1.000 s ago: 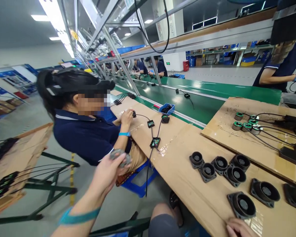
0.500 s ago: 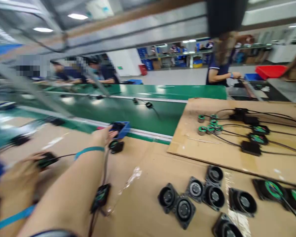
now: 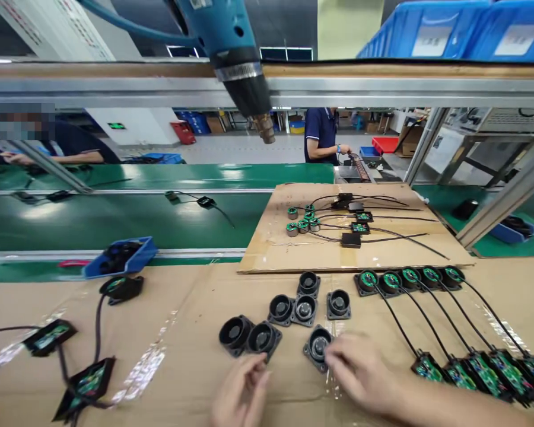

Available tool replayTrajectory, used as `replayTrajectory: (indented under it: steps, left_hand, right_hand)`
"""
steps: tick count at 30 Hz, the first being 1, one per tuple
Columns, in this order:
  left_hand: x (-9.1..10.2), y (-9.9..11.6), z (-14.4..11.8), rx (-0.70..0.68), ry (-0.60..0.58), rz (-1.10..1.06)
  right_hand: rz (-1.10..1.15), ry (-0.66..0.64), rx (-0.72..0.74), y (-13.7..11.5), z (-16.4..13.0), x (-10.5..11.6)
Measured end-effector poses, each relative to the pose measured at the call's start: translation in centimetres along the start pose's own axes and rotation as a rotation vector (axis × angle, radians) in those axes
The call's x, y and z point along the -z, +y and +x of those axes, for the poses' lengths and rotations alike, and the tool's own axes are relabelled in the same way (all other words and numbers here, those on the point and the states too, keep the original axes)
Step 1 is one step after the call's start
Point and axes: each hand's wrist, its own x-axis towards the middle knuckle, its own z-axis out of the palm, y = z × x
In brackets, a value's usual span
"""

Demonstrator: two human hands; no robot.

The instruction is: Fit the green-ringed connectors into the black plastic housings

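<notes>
Hands (image 3: 242, 391) (image 3: 360, 370) touching black fan housings (image 3: 318, 347) on cardboard (image 3: 182, 308)

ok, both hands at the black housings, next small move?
Probably close the right hand on the black housing its fingertips already touch and lift it from the cardboard. The left hand sits empty just below another housing, not touching it, so the right is better placed.

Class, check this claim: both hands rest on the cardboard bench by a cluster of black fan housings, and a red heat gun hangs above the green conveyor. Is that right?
One detail is wrong: the heat gun is blue, not red, as the head view shows. The rest holds: the left hand and right hand are at the black fan housings on the cardboard bench, and the gun hangs above the green conveyor.
</notes>
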Motion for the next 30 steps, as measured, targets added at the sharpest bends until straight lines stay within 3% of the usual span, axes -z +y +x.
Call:
replayTrajectory:
  steps: [3, 6, 10, 14, 18, 23, 27, 30]
  left_hand:
    - [-4.1, 0.4, -3.2, -0.046, -0.113, 0.039]
    - [-5.8, 1.1, -3.1, -0.135, -0.143, 0.227]
    - [-5.8, 1.9, -2.7, -0.169, -0.100, 0.345]
    - [-5.7, 2.0, -3.0, -0.162, -0.095, 0.395]
    - [-5.8, 2.0, -3.0, -0.137, -0.125, 0.436]
    - [-6.0, 1.9, -2.7, -0.102, -0.163, 0.482]
    - [-6.2, 1.7, -2.6, -0.066, -0.193, 0.517]
    - [-6.2, 1.6, -2.7, -0.052, -0.198, 0.544]
  right_hand:
    - [-0.192, 0.117, 0.034, 2.0, 5.8, 5.7]
    - [-0.415, 0.063, -0.067, 6.6, 13.2, 7.2]
    - [-0.646, -0.143, -0.261, 11.5, 22.4, 3.7]
    - [-0.630, -0.196, -0.276, 13.4, 27.6, -0.5]
    - [-0.636, -0.211, -0.250, 14.3, 29.2, -2.6]
    - [-0.627, -0.238, -0.135, 14.3, 28.4, -2.6]
    - [-0.550, -0.269, -0.061, 12.4, 26.4, -0.6]
    - [-0.468, -0.205, -0.006, 10.8, 24.7, 2.8]
